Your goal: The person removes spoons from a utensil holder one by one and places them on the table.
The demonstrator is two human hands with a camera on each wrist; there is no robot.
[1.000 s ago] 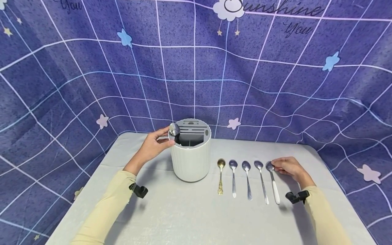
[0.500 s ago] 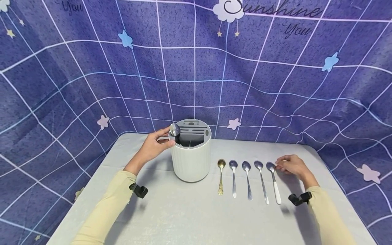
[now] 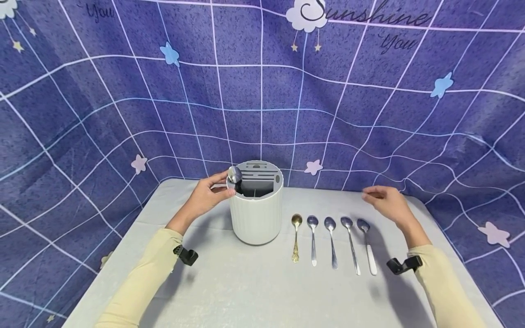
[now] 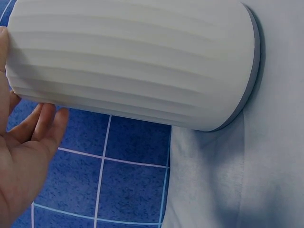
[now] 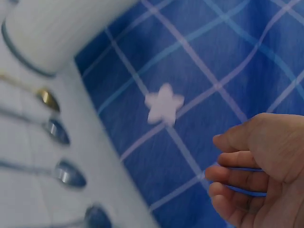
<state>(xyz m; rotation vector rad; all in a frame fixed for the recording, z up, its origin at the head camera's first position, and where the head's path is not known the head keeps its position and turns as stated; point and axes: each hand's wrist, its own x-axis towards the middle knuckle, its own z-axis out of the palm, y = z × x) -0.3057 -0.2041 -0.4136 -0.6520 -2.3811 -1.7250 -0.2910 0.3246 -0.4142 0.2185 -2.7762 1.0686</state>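
A white ribbed cutlery holder (image 3: 256, 223) with a grey slotted top stands upright on the table. My left hand (image 3: 203, 196) grips its left rim, thumb at the front and fingers farther back; in the left wrist view, the hand's fingers (image 4: 45, 123) lie along the holder's side. A silver spoon (image 3: 235, 174) stands in the holder beside that hand, bowl up. My right hand (image 3: 387, 202) is raised above the right part of the table, fingers loosely bent, holding nothing. Nearest below it lies a spoon with a white handle (image 3: 371, 259).
Left of the white-handled spoon, a row of spoons lies bowls away from me: three silver ones, including a middle spoon (image 3: 331, 241), then a gold spoon (image 3: 295, 237) nearest the holder. A purple gridded cloth (image 3: 262, 91) hangs behind the table (image 3: 246, 287).
My right hand has left the bowl of the white-handled spoon, drawing right at first, then rising up and away from the table. The left hand stays at the holder.
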